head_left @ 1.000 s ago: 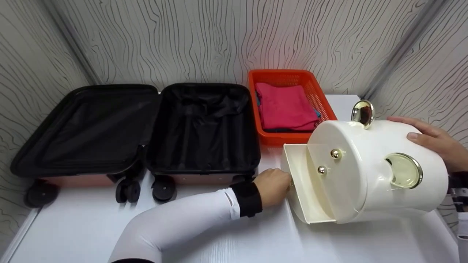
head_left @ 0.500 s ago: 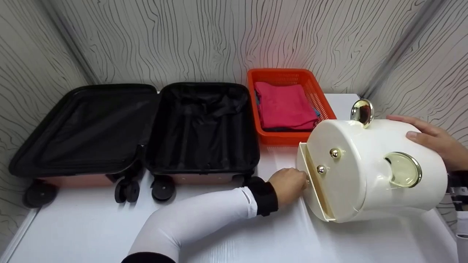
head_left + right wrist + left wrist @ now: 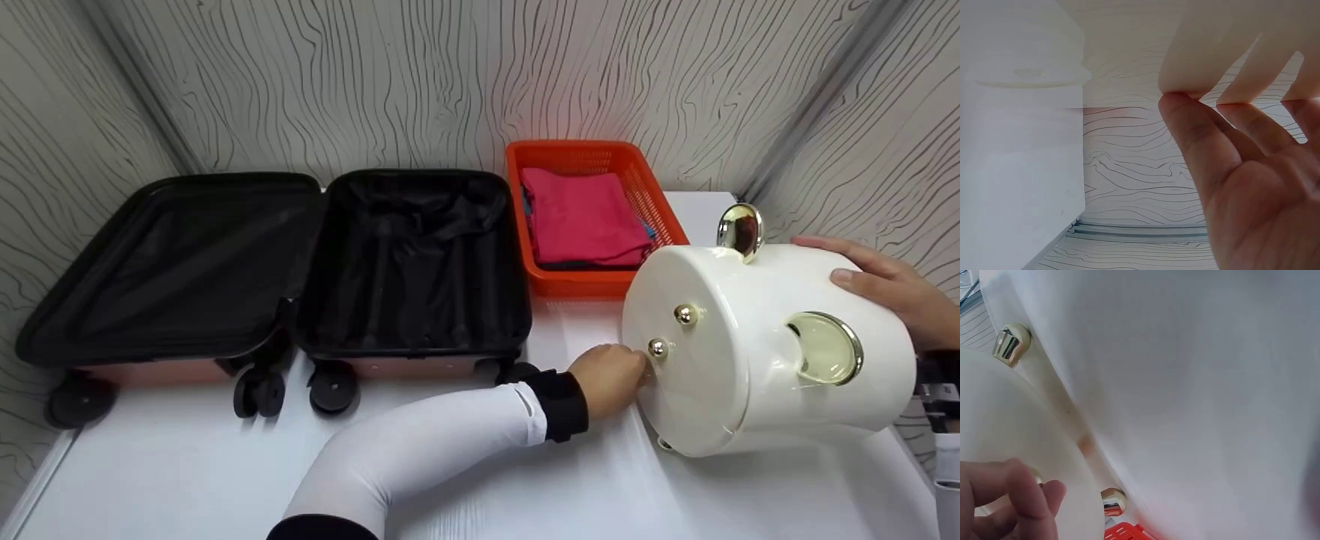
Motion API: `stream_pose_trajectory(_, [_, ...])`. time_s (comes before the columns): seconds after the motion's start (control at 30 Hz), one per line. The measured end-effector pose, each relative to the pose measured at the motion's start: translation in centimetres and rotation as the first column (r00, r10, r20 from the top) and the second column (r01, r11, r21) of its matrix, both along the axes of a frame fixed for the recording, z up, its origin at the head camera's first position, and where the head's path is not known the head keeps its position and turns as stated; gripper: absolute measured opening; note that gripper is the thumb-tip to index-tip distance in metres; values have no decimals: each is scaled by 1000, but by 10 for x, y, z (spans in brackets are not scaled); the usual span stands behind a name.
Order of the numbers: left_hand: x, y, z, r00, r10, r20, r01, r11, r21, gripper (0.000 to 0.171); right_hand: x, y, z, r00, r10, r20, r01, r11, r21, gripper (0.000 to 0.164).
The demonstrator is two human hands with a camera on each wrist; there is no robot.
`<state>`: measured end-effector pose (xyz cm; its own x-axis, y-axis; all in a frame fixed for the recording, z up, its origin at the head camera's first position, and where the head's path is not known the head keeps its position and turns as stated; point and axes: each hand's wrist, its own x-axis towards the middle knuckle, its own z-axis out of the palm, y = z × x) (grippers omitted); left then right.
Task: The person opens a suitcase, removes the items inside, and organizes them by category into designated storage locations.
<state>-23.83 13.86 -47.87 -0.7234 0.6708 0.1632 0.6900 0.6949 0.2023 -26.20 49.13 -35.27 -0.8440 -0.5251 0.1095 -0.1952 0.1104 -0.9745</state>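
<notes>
A glossy cream drawer box (image 3: pixel 810 292), shaped like a drum on its side, stands at the right of the head view. Its round front has two gold knobs (image 3: pixel 685 314) showing, and the drawer face is flush. My left hand (image 3: pixel 611 381) is at the lower part of that front. In the left wrist view its curled fingers pinch a small gold drawer knob (image 3: pixel 1036 475), mostly hidden by them. My right hand (image 3: pixel 885 281) rests on the box's far end, fingers spread; in the right wrist view the fingertips (image 3: pixel 1176 104) touch the shiny surface, which mirrors them.
An open suitcase (image 3: pixel 416 352) with black lining lies on the white table (image 3: pixel 465 487) at the left. Behind the box stands a red-orange basket (image 3: pixel 577 283) holding folded pink cloth (image 3: pixel 585 217). Patterned panels (image 3: pixel 360 82) close off the back and sides.
The lower drawer, pulled out a second ago, has slid shut into the box as my left hand moved right with its knob. My right hand has stayed on the box.
</notes>
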Motion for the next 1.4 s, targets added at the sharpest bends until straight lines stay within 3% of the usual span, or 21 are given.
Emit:
stream_pose_trajectory(0.43, [-6,-8,-4,1000,-23,-1,23,1000,6,17,-4,0,-2,1000,-11,-25,12,999,43,63])
stream_pose_trajectory(0.57, [-4,-16,0,1000,-15,-1,15,1000,-5,22,-4,3,-1,999,-32,-16,33,997,74,63])
stream_pose_trajectory(0.67, [0,-25,7,1000,-21,11,21,999,-25,23,-2,6,2,996,-81,-24,84,983,165,63])
stream_pose_trajectory(0.73, [2,-34,13,999,-33,20,33,999,-38,23,-1,7,4,987,-147,-63,158,952,262,62])
stream_pose_trajectory(0.83, [1,-50,22,999,-44,27,45,998,-52,25,1,7,9,955,-256,-148,295,868,401,58])
stream_pose_trajectory(0.93, [-2,-68,31,999,-52,9,53,998,-39,27,1,9,13,921,-302,-245,386,791,474,57])
stream_pose_trajectory(1.1, [-9,-99,44,999,-21,-31,21,1000,-12,34,2,14,21,869,-281,-407,465,744,480,61])
stream_pose_trajectory(1.23, [-16,-123,49,999,29,-36,-28,1000,9,37,11,1,38,851,-299,-431,499,714,490,60])
stream_pose_trajectory(1.3, [-17,-134,50,998,40,-40,-40,999,16,38,18,-14,48,852,-285,-439,494,714,496,58])
stream_pose_trajectory(1.4, [-17,-147,49,998,44,-49,-43,999,25,34,28,-40,62,848,-202,-491,463,733,499,59])
